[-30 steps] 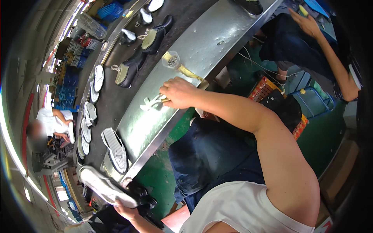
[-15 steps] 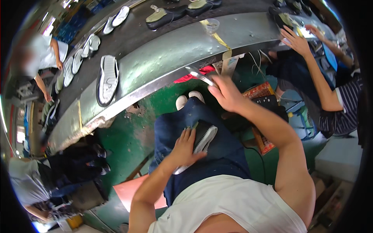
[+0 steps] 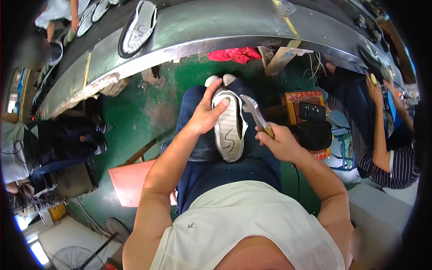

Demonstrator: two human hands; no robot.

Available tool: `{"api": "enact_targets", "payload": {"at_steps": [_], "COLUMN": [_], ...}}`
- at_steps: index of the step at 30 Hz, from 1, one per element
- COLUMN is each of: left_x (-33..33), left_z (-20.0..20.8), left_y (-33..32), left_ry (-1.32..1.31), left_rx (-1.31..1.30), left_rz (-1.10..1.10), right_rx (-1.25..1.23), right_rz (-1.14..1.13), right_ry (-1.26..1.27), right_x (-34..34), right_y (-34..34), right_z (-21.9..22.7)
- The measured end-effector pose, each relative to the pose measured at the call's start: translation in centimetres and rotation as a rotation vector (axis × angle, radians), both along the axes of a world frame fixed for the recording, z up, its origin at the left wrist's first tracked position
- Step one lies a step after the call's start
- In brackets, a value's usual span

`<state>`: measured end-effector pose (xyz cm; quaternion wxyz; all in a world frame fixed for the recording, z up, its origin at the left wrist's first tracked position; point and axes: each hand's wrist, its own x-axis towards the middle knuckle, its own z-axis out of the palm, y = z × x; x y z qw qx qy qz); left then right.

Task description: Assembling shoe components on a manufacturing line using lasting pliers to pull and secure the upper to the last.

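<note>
A shoe upper on its last (image 3: 230, 128) lies over my thighs, its pale underside facing up with a dark curved line drawn on it. Its dark side shows along one edge. My left hand (image 3: 208, 112) grips the far end, the thumb pressed on the underside and the fingers round the side. Silver lasting pincers (image 3: 255, 111) are in my right hand (image 3: 280, 141), the handles wrapped by my fingers. Their metal head is close to the shoe's right edge; whether it touches, I cannot tell.
Ahead runs a metal-edged bench (image 3: 202, 38) with another shoe, sole up (image 3: 138, 30). A co-worker's arm (image 3: 380, 130) is at right, beside a patterned box (image 3: 303, 103) and a black phone (image 3: 312, 110). At left are a pink board (image 3: 130, 182) and a fan (image 3: 74, 258).
My left hand has moved from the shoe's near side to its far end, and the shoe now lies underside up. The pincers came down from near the bench to beside the shoe. The view shifted.
</note>
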<state>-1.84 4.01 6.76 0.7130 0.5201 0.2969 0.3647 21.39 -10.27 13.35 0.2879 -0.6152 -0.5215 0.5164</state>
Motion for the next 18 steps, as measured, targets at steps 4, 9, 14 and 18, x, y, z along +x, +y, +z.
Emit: {"api": "enact_targets", "payload": {"at_steps": [4,9,14,18], "left_x": [-1.4,-2.6,-3.2,-3.0], "left_z": [0.2,0.7,0.0,-1.5], "left_y": [-0.4,-0.6,0.0,0.0], "left_ry": [0.033,0.065,0.231,0.153], "left_rx": [-0.049,-0.038,0.074,0.008], "left_rz": [-0.092,-0.113,-0.038,0.046], "right_rx": [-0.052,-0.198,-0.309,-0.234], "right_rz": [0.141,0.177,0.143,0.237], "right_ry": [0.079,0.354,0.387,-0.010], "right_x": [-1.4,-1.9,-2.8,-2.4], "right_y": [0.7,2.5,4.1,5.0], "right_z": [-0.1,-1.0,-0.2,-2.3]}}
